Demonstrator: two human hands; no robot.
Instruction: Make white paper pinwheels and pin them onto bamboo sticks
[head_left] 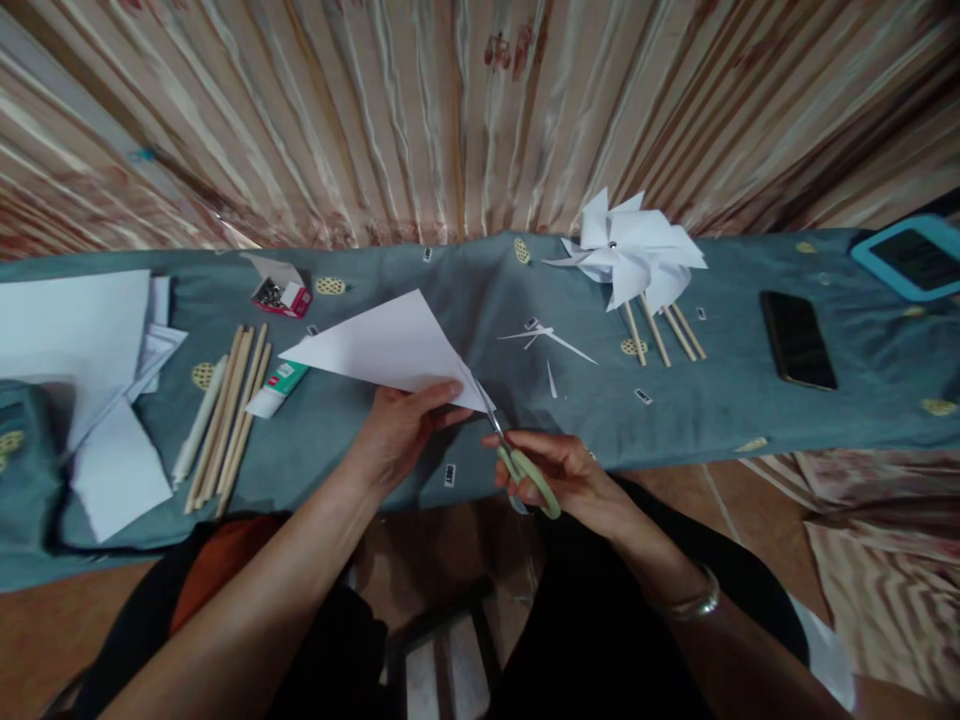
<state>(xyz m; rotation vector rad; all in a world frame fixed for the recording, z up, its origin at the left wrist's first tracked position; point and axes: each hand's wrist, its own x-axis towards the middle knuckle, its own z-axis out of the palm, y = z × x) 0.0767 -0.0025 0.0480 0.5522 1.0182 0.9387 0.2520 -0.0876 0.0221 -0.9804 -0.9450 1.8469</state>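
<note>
My left hand pinches a white sheet of paper, folded into a triangle, near its lower right corner. The paper is raised over the cloth, its long point toward the left. In my right hand is a pair of scissors with pale green handles, fingers through the loops. The blades lie along the paper's right edge, close to the corner that my left hand grips. Thin paper offcuts lie on the cloth to the right of the paper.
White paper pinwheels on sticks and a phone lie to the right, with a blue-framed device beyond. Leftward are wooden sticks, a glue tube, a box of pins and paper sheets. A curtain hangs behind.
</note>
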